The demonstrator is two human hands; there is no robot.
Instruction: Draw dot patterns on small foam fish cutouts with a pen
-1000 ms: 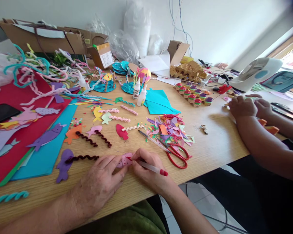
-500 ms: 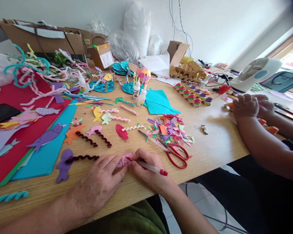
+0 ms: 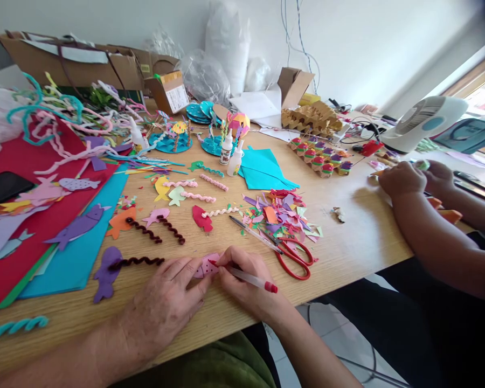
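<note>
A small pink paper fish [image 3: 207, 266] with dark dots lies on the table, partly covered by my fingers. My left hand [image 3: 172, 293] pins it with thumb and fingertips. In my right hand [image 3: 242, 277] is a red pen [image 3: 255, 280], its tip touching the fish. Left of my hands lies a purple paper fish [image 3: 107, 272] with a dark brown twisted pipe cleaner [image 3: 139, 262]. Beyond are a red paper fish [image 3: 202, 218], an orange one [image 3: 120, 222] and more with pipe cleaners. Red-handled scissors [image 3: 295, 258] and a second pen [image 3: 253, 233] lie just right of the fish.
Paper scraps [image 3: 283, 215] are heaped behind the scissors. Glue bottles [image 3: 235, 160] stand by blue paper [image 3: 264, 168]. Coloured sheets [image 3: 70, 258] and a phone [image 3: 6, 189] lie left. A painted egg carton [image 3: 319, 156] sits farther back. Another person's hands [image 3: 404, 183] work at right.
The other person's hands at right have shifted slightly, and something pale green now shows between them. My hands, the pen and the pink fish look nearly unmoved.
</note>
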